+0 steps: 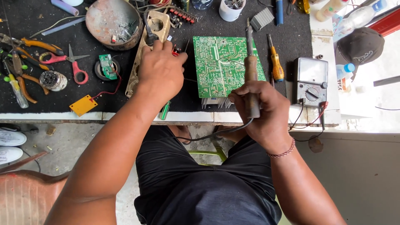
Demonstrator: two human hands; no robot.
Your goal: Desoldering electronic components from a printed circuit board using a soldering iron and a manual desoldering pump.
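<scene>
My right hand (262, 110) grips a soldering iron (251, 68) by its brown handle, tip pointing away over a green circuit board (223, 64) that lies solder side up on the black bench mat. My left hand (160, 68) rests fingers down on the mat just left of the board, against a beige perforated panel (143, 50). Its fingers are closed around something small near red and black parts (177, 50), but what it pinches is hidden. The iron's cord (216, 133) loops down past the bench edge.
An analog multimeter (310, 81) and an orange screwdriver (275, 62) lie right of the board. Red scissors (75, 64), pliers (29, 54), a small green module (107, 66), a rusty bowl (114, 23) and a white cup (231, 9) crowd the left and back. A dark cap (360, 46) sits far right.
</scene>
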